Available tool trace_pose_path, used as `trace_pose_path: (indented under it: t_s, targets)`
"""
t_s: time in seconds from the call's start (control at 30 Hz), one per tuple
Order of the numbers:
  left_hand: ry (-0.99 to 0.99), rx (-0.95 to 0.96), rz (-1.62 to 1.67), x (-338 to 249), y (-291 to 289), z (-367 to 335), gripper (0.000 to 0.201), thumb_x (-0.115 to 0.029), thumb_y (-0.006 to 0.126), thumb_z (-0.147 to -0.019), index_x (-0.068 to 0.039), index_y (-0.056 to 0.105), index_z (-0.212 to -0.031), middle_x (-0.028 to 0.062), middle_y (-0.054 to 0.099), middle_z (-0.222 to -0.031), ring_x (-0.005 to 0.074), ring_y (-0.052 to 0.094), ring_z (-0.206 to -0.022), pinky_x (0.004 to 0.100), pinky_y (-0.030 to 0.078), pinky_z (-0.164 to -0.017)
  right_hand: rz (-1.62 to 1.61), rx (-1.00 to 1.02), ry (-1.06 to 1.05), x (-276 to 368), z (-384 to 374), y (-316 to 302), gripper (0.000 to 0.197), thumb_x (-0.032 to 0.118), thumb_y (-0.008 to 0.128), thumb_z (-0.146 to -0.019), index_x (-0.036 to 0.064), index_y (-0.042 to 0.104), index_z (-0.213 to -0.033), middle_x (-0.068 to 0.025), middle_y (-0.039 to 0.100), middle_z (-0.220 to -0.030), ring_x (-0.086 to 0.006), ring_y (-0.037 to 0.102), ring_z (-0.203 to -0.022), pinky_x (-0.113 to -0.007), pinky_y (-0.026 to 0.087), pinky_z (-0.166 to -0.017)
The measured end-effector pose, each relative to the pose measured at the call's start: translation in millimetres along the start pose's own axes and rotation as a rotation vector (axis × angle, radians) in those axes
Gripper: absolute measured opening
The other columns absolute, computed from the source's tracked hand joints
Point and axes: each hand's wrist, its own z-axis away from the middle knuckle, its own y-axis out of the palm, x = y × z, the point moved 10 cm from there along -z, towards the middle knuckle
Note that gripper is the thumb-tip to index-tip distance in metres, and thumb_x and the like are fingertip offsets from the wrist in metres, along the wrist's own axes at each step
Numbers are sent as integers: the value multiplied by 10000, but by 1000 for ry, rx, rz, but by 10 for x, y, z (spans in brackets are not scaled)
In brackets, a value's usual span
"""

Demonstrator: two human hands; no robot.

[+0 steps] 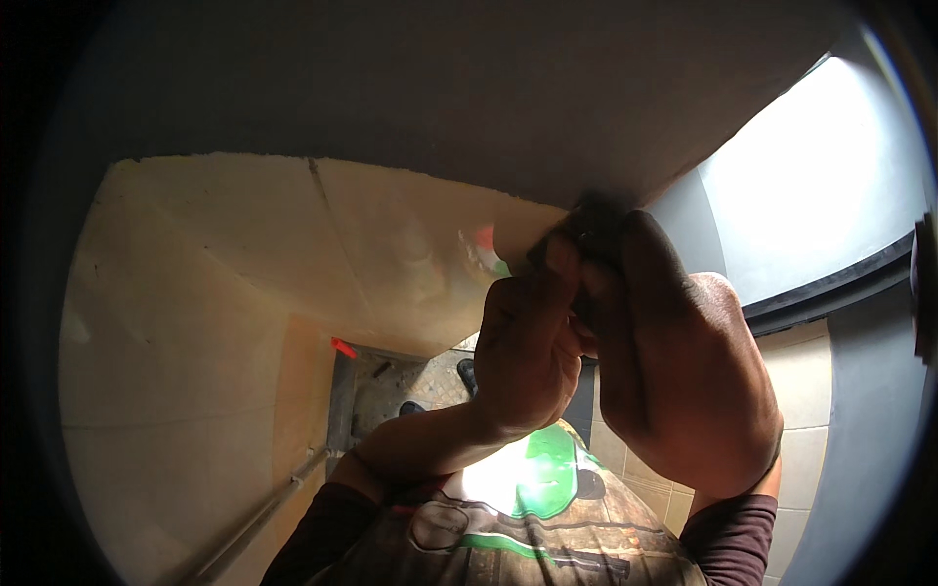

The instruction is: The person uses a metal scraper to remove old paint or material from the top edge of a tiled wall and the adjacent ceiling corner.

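Observation:
Both hands are raised close together at the corner where grey wall meets beige tile. My right hand (694, 361) is closed, its fingers bent up around a small dark object (594, 213) that touches or nearly touches the grey wall (440, 88). Shadow hides what kind of thing it is. Just beside it, my left hand (532, 347) is closed too, thumb up against the lower side of the same dark object. Below the grey runs glossy beige tile (391, 234), with an uneven edge between the two.
A bright opening (801, 156) glares at the right, above a dark ledge (831, 283). Down the left wall runs a pipe (264, 508). Far below, a red item (343, 347) sits by the tile edge, and my shoes (467, 374) stand on the rough floor (430, 386).

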Motion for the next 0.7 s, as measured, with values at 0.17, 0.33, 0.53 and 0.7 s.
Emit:
trace_pose_path:
  t_s: [0.17, 0.33, 0.53, 0.7]
  targets:
    - [2, -31, -17, -22, 10, 24, 383, -312, 474, -1155, -3, 699, -1172, 107, 775, -959, 173, 791, -866, 330, 689, -739, 31, -13, 8, 0, 39, -18, 341, -3, 626, -948, -40, 505, -1265, -250, 700, -863, -459, 718, -759, -492, 571, -644]
    - [-34, -61, 8, -54, -21, 53, 386, -305, 474, -1155, 8, 700, -1146, 109, 772, -922, 174, 787, -872, 333, 680, -717, 28, -2, 4, 28, -12, 15, 348, 1, 638, -946, -43, 510, -1266, -247, 703, -867, -454, 718, -759, -485, 570, -646]
    - [-32, -49, 45, -89, -97, 36, 380, -294, 464, -1160, 4, 698, -1134, 113, 770, -938, 180, 780, -861, 336, 673, -715, 44, -16, -14, 94, -80, 36, 356, 7, 654, -943, -47, 517, -1267, -243, 706, -871, -449, 719, -760, -477, 568, -649]
    - [-50, -40, 73, -95, -82, 71, 372, -294, 468, -1158, 2, 693, -1141, 119, 767, -962, 196, 781, -871, 353, 673, -717, 40, -8, -1, 107, -26, 64, 363, 11, 667, -940, -50, 523, -1268, -240, 709, -875, -445, 720, -760, -470, 566, -651]
